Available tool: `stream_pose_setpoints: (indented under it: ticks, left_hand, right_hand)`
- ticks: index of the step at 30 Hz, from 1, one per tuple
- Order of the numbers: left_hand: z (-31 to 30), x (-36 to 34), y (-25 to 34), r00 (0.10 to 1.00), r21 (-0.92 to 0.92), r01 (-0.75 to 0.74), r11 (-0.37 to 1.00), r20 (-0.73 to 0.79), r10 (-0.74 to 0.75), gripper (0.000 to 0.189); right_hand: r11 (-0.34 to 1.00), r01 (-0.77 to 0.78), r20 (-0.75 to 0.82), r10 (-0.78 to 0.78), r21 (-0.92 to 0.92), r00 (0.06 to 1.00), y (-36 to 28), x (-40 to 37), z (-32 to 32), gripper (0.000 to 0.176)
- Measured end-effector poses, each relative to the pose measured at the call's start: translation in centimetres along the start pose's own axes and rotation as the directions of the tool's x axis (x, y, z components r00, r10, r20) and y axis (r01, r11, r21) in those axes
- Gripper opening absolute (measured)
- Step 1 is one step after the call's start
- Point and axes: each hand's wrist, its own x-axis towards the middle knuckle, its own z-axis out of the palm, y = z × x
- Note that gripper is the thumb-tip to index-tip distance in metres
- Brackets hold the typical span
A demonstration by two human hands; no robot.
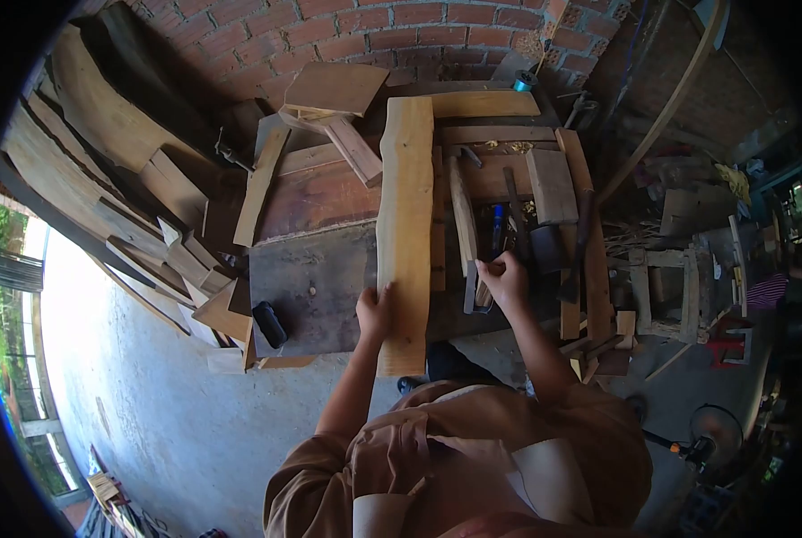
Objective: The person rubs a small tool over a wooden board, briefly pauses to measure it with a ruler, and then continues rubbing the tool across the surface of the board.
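A long, pale wooden plank [405, 215] with one wavy edge lies lengthwise across the workbench, its near end sticking out past the front edge. My left hand [373, 314] is closed on the plank's left edge near that end, with fingertips on its top face. To the right of the plank, my right hand [506, 277] is closed in a pinch by the dark lower end of a long, narrow wooden-handled tool [462, 211]. What the fingers hold there is too small to make out. A blue marker [498, 221] and several dark tools lie just beyond this hand.
The dark workbench [329, 278] carries a black oblong case [268, 325], a wood block [552, 186] and stacked offcuts [336, 87]. A teal spool [525, 81] stands at the back. Boards [114, 108] lean at left. A fan [713, 435] stands at lower right.
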Motion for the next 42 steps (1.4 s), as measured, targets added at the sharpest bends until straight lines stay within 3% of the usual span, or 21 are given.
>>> stream_pose_setpoints:
  ticks: [7, 16, 21, 23, 24, 29, 31, 33, 35, 37, 41, 42]
  left_hand:
    - [0.2, 0.3, -2.3, 0.999, -0.036, 0.034, 0.999, -0.037, -0.035, 0.041]
    - [-4.4, -1.0, -1.8, 0.976, -0.191, 0.108, 0.976, -0.167, -0.141, 0.033]
    - [-4.6, -1.0, -2.3, 0.977, -0.110, 0.025, 0.994, -0.209, -0.048, 0.033]
    - [-3.8, -0.8, -1.4, 0.981, -0.125, -0.003, 0.992, -0.194, -0.022, 0.034]
    - [-3.6, -0.7, -0.6, 0.984, -0.148, 0.002, 0.989, -0.175, -0.028, 0.033]
    - [-2.4, -0.1, 0.3, 0.995, -0.189, 0.005, 0.982, -0.093, -0.023, 0.030]
    - [-2.1, 0.5, 0.7, 0.997, -0.206, 0.003, 0.978, -0.070, -0.018, 0.029]
    - [-1.6, 1.4, 0.9, 0.999, -0.227, 0.015, 0.974, -0.037, -0.024, 0.028]
    - [-1.2, 2.2, 1.6, 0.999, -0.243, 0.031, 0.970, -0.013, -0.035, 0.028]
    - [-1.1, 2.8, 2.8, 1.000, -0.163, 0.014, 0.986, 0.011, -0.012, 0.026]
    - [-0.1, 4.0, 2.7, 0.999, -0.208, -0.018, 0.978, -0.041, 0.010, 0.027]
    - [-0.1, 4.1, 3.2, 1.000, -0.256, 0.013, 0.967, -0.024, -0.019, 0.027]
  right_hand:
    - [1.000, 0.004, 0.030, -0.004, 0.015, 1.000, 1.3, 0.2, 0.3, 0.037]
    - [0.998, 0.031, 0.051, -0.034, 0.045, 0.998, 1.0, 0.5, 0.3, 0.037]
    - [0.998, 0.026, 0.054, -0.029, 0.056, 0.998, 0.5, 1.0, 0.3, 0.037]
    - [0.998, 0.063, -0.020, -0.064, -0.015, 0.998, 0.6, 1.9, 0.3, 0.037]
    - [0.996, 0.008, -0.004, -0.009, -0.093, 1.000, 0.5, 2.6, -0.2, 0.036]
    - [0.983, -0.121, -0.018, 0.120, -0.136, 0.993, 2.1, 7.0, -1.8, 0.037]
    - [0.941, -0.059, 0.110, 0.101, -0.332, 0.989, 2.8, 8.7, -2.0, 0.034]
    - [0.926, -0.088, 0.137, 0.147, -0.367, 0.980, 2.3, 9.7, -1.6, 0.036]
    - [0.875, -0.009, 0.195, 0.118, -0.484, 0.974, 1.7, 10.5, -1.2, 0.039]
    - [0.864, 0.016, 0.229, 0.116, -0.504, 0.967, 1.8, 11.2, -1.0, 0.044]
    - [0.809, 0.073, 0.363, 0.179, -0.583, 0.914, 0.1, 11.9, -1.8, 0.057]
    - [0.786, 0.071, 0.307, 0.155, -0.615, 0.939, -0.2, 12.1, -2.0, 0.059]
